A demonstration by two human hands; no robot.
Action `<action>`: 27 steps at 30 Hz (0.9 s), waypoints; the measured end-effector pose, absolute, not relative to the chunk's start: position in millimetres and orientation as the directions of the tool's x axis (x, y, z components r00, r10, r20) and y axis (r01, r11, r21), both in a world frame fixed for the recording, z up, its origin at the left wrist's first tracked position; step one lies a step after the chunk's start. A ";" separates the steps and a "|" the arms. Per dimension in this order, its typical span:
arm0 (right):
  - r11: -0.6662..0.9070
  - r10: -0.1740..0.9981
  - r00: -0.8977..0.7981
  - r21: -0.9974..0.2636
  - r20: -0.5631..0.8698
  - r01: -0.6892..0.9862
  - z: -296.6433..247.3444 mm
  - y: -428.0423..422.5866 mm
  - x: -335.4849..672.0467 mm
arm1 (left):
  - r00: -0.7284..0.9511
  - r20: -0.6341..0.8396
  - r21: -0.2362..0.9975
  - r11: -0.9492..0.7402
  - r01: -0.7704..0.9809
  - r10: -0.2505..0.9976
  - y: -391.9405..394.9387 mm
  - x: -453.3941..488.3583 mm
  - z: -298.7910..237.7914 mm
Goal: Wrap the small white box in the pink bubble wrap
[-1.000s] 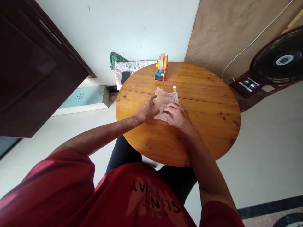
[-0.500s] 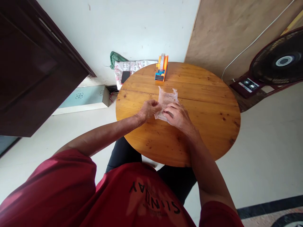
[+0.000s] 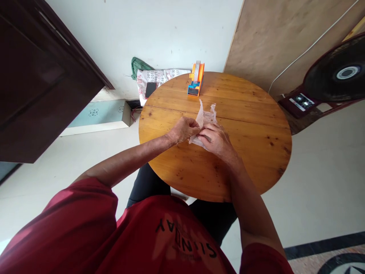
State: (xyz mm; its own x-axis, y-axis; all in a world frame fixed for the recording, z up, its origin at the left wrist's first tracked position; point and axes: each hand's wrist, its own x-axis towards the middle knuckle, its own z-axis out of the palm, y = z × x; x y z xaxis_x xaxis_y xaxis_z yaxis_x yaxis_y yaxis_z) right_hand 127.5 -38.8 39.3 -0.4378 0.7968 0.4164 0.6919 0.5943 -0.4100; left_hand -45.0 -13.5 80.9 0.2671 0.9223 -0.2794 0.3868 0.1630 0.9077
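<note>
A piece of pale pink, see-through bubble wrap [image 3: 209,116] lies crumpled on the round wooden table [image 3: 251,152], its two far corners sticking up. My left hand [image 3: 185,130] is closed, pinching the left edge of the wrap between thumb and fingers. Over the near right part, my right hand [image 3: 218,140] has its bent fingers pressed on the wrap, the fingertips close to those of my left hand. Both hands cover part of the wrap, and whatever it may enclose cannot be made out.
An orange and blue tape dispenser [image 3: 196,80] with a roll of tape stands near the table's far edge. Beyond that edge, a dark phone [image 3: 151,90] rests on a printed white bag [image 3: 142,78]. A large fan [image 3: 336,72] is at the right, a dark door [image 3: 48,80] at the left.
My left hand has moved slightly right and away from me, drawing the wrap's left side up and inward over the middle. My right hand has stayed nearly in place.
</note>
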 end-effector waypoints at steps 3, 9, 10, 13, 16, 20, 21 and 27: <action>0.583 0.803 -0.426 -0.405 0.415 0.704 40.8 -39.1 126.4 | 0.331 -0.312 0.898 0.163 0.408 0.890 -9.3 -48.2 83.6; 0.563 0.815 -0.396 -0.418 0.422 0.713 39.6 -37.4 125.8 | 0.416 -0.367 0.910 0.227 0.348 0.832 -3.2 -59.5 86.4; 0.564 0.815 -0.395 -0.422 0.425 0.710 39.5 -37.0 126.2 | 0.437 -0.357 0.917 0.222 0.331 0.825 -2.7 -61.8 85.0; 0.564 0.818 -0.398 -0.439 0.415 0.699 40.5 -35.7 127.9 | 0.521 -0.268 0.938 0.095 0.335 0.810 -4.0 -67.1 76.9; 0.569 0.820 -0.420 -0.474 0.389 0.672 43.2 -33.6 130.9 | 0.536 -0.105 0.896 -0.154 0.417 0.837 -9.1 -69.3 65.2; 0.555 0.832 -0.427 -0.521 0.355 0.649 45.9 -30.2 137.1 | 0.573 0.097 0.737 -0.446 0.508 0.814 -14.6 -71.1 50.3; 0.540 0.841 -0.415 -0.525 0.346 0.657 46.3 -29.6 138.8 | 0.590 0.120 0.700 -0.490 0.520 0.798 -14.8 -71.9 47.2; 0.413 0.910 -0.344 -0.595 0.232 0.690 52.2 -27.8 143.0 | 0.615 0.344 0.530 -0.687 0.497 0.710 -12.6 -75.8 31.6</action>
State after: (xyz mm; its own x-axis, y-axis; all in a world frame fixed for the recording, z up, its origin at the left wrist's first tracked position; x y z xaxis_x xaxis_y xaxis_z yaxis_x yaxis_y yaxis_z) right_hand 143.0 -27.8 52.2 -0.3439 0.9099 0.2321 0.6896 0.4125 -0.5952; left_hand -75.8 -12.6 31.6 0.6150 0.7097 0.3436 0.4970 -0.6872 0.5298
